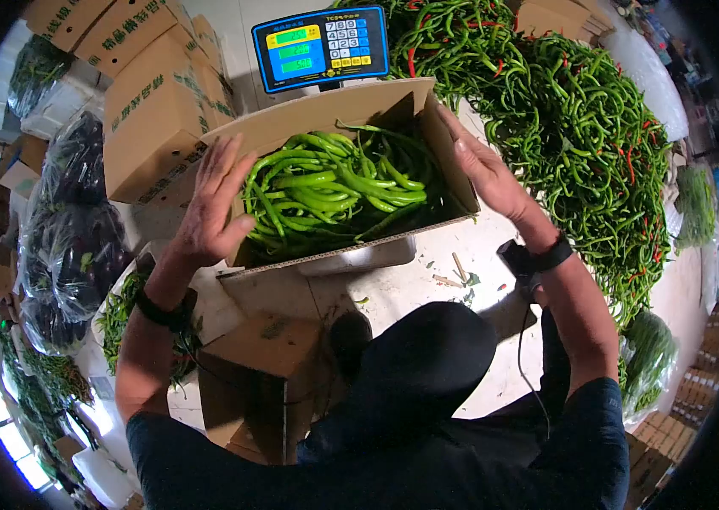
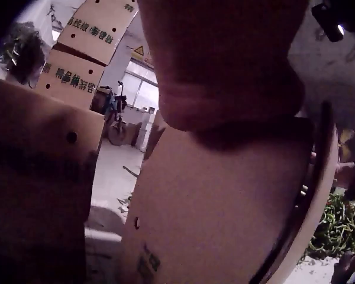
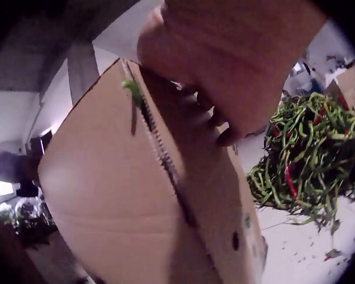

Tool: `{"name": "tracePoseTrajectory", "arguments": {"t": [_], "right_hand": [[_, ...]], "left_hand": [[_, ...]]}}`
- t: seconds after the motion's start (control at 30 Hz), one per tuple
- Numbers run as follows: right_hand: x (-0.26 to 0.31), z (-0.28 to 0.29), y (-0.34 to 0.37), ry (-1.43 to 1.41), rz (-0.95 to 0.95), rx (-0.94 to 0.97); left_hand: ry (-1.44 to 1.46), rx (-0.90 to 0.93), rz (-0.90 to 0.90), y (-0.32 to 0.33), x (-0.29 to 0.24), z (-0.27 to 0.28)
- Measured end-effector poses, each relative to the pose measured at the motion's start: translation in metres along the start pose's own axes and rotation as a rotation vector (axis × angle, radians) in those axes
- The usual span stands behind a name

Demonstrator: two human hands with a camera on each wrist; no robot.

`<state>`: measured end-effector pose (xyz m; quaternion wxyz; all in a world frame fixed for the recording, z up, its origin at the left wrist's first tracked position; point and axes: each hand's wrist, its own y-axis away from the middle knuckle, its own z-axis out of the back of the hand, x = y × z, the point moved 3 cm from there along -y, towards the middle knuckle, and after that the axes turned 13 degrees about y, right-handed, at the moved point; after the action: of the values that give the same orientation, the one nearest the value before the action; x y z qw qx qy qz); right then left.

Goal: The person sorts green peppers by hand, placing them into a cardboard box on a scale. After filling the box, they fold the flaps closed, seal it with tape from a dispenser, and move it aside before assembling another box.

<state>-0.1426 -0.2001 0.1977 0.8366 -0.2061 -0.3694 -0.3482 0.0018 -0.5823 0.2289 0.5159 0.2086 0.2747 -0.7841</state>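
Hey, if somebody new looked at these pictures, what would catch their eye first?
Probably the big heap of thin peppers, mostly green with some red, at the person's right. Next, the open cardboard box of glossy green peppers between the left hand and right hand. Just beyond it stands a blue-framed digital display, lit green.

Left grip point(image 1: 209, 208) and right grip point(image 1: 491, 174) stand apart, fingers point(image 1: 221, 161) extended, arms point(image 1: 145, 361) stretched forward.

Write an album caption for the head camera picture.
A left hand and right hand flank a cardboard box of green peppers, a lit scale display beyond it.
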Motion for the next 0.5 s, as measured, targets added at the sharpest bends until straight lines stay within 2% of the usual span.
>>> {"name": "tracePoseTrajectory", "arguments": {"t": [0.1, 0.13, 0.23, 0.3, 0.37, 0.4, 0.5], "right_hand": [[-0.001, -0.011, -0.005, -0.169, 0.012, -0.037], [-0.003, -0.015, -0.008, -0.176, 0.006, -0.027], [-0.004, -0.023, -0.004, -0.084, 0.158, 0.017], [-0.014, -0.019, -0.004, -0.024, 0.118, 0.011], [-0.028, -0.010, -0.003, -0.202, -0.002, 0.002], [-0.024, -0.005, 0.000, -0.379, -0.069, -0.021], [-0.030, 0.006, 0.014, -0.387, -0.203, 0.061]], "left_hand": [[0.054, 0.051, -0.029, -0.016, 0.003, -0.008], [0.015, 0.095, -0.077, -0.017, 0.003, -0.015], [0.001, 0.303, -0.193, -0.034, -0.015, -0.053], [0.008, 0.463, -0.256, -0.050, -0.027, -0.074], [0.028, 0.384, -0.259, -0.063, -0.030, -0.075], [0.027, 0.397, -0.291, -0.069, -0.034, -0.070], [0.055, 0.458, -0.316, -0.085, -0.047, -0.064]]}}
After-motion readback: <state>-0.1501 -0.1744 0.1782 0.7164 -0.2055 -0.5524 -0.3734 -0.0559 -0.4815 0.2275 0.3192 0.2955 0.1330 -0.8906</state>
